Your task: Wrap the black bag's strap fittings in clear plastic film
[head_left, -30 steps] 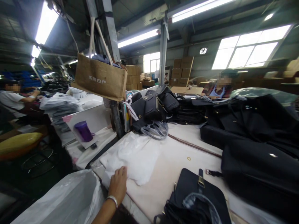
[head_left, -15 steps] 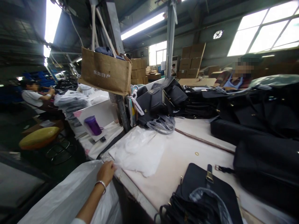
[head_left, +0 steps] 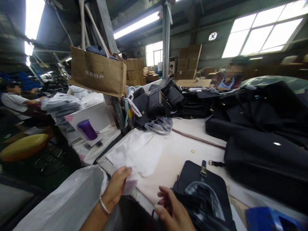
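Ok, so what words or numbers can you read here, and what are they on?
"东风日产", in pale letters on the brown hanging bag.
Cardboard boxes at the back: any print is too small and blurred to read.
Black bag beside the right hand: no readable words.
Purple cup: no readable words.
I can't read any numbers.

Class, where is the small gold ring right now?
In the head view, the small gold ring lies on the pale tabletop, right of centre, just beyond the black bag near the right hand and right of the white sheeting.
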The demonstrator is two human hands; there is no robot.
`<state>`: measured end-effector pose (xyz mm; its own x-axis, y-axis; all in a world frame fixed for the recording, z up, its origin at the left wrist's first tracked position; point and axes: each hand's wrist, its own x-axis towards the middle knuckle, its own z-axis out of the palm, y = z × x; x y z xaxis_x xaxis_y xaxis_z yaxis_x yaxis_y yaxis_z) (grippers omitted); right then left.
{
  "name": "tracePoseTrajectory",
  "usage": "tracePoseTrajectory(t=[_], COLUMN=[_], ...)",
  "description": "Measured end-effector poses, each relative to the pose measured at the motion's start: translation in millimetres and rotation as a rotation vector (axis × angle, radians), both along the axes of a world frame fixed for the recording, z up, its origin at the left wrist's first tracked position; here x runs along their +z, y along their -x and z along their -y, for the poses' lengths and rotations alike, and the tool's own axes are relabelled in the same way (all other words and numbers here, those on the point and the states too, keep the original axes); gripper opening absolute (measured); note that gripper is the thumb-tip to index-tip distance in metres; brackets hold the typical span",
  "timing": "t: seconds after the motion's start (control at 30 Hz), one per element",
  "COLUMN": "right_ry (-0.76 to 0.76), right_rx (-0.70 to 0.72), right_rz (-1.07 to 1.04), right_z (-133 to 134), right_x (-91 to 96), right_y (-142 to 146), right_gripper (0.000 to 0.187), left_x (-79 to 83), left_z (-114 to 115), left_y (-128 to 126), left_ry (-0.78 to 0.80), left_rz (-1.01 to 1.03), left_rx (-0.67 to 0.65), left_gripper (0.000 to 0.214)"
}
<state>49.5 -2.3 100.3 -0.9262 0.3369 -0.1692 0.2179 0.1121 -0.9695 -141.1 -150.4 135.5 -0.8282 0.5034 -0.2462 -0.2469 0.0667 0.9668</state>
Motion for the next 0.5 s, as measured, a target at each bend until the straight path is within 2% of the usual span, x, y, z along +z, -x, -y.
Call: tracePoseTrajectory(t=[0.07, 0.1, 0.17, 0.23, 0.3, 0.37, 0.43, 0.5], right_ry=[0.174, 0.266, 0.451, 0.596, 0.612, 0.539, 0.53, 0.639], right_rx=[-0.025, -0.022, -0.009, 0.015, 0.022, -0.005, -0.045, -0.018], right_rz=[-0.053, -0.075, -0.096, -0.068, -0.03, -0.026, -0.07, -0.086], right_z=[17, 24, 35, 38, 35, 31, 30, 33], right_x=[-0.9, -1.3, -1.9, -1.5, 0.9, 4.3, 6.7, 6.7], right_y=[22, 31, 43, 44, 40, 35, 33, 34], right_gripper=[0.084, 0.089, 0.08, 0.057, 0.046, 0.042, 0.049, 0.057], left_x=[1.4, 1.5, 1.7, 2.5, 2.8, 1.4, -1.5, -5.0], left_z=[-15, -22, -31, -35, -37, -39, -43, -48], left_y=[-16, -21, -26, -26, -26, -26, -28, -29], left_ry=[-0.083, -0.116, -0.162, -0.19, -0.215, -0.244, -0.268, -0.275], left_rz=[0.074, 0.103, 0.154, 0.197, 0.237, 0.272, 0.308, 0.354], left_rx=[-0.025, -0.025, -0.008, 0.022, 0.057, 0.101, 0.142, 0.16], left_gripper=[0.023, 0.021, 0.018, 0.018, 0.018, 0.016, 0.013, 0.011])
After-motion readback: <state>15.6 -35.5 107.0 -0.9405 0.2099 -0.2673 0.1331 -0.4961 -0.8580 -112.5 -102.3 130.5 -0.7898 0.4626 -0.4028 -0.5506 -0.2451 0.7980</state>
